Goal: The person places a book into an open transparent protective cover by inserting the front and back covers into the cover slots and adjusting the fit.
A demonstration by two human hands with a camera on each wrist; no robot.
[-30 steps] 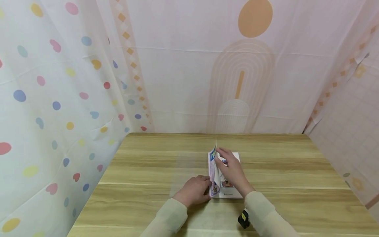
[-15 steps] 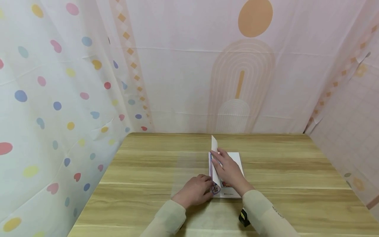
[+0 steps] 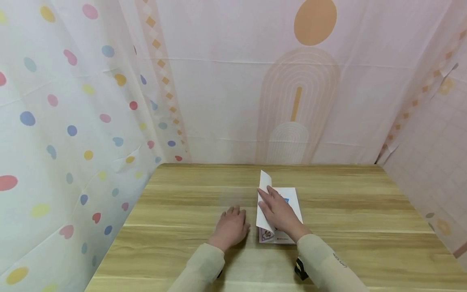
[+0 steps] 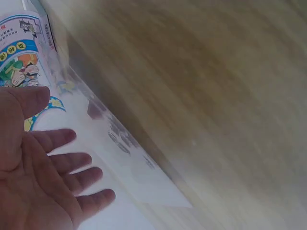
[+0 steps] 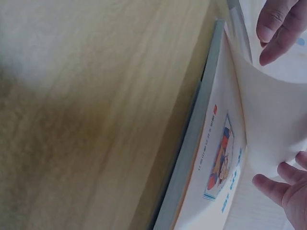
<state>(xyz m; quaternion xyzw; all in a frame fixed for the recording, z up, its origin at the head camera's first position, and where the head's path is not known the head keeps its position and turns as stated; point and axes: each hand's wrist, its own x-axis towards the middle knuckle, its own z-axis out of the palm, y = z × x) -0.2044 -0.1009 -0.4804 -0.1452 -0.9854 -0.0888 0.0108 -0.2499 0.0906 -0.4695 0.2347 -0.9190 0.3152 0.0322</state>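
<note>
A picture book point(image 3: 292, 207) lies on the table with its front cover point(image 3: 263, 219) folded over to the left, white inner side up. My right hand point(image 3: 279, 209) rests on that cover, fingers extended across it. Fingers on the curved white cover point(image 5: 264, 115) show in the right wrist view, above a title page point(image 5: 216, 177) with a small coloured picture. To the left of the book my left hand point(image 3: 231, 227) is spread low over a clear plastic sheet point(image 4: 139, 167). Its palm point(image 4: 43, 187) and relaxed fingers hold nothing in the left wrist view.
The wood-grain table point(image 3: 175, 219) runs to the patterned curtains point(image 3: 219, 101) at the back and sides. A small black device point(image 3: 300, 269) with yellow on it sits beneath the right sleeve point(image 3: 321, 255).
The cover has swung further left under my right hand, from standing upright to lying mostly over. My left hand has let go of the spine edge and moved left.
</note>
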